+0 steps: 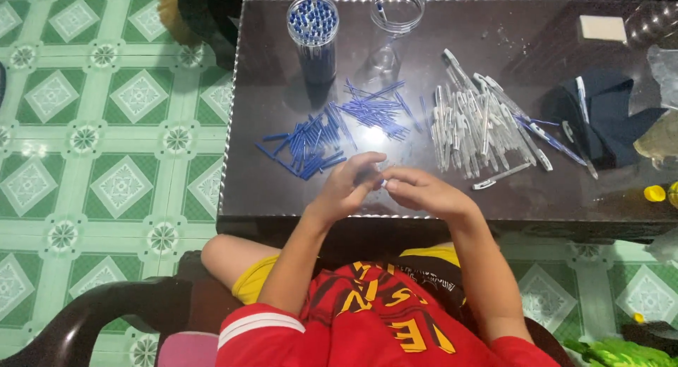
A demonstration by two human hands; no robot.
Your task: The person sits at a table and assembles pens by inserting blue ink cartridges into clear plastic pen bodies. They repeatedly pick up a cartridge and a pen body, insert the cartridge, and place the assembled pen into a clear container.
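My left hand (351, 182) curls its fingers round a small pen part (382, 183), and my right hand (421, 190) pinches its other end, both over the table's (494, 205) near edge. Beyond lie blue caps (305, 145), refills (374, 111) and clear barrels (473, 123).

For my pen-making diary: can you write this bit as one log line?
left hand: holds small pen part | right hand: pinches same part | blue refills, clear barrels: heaped on dark table
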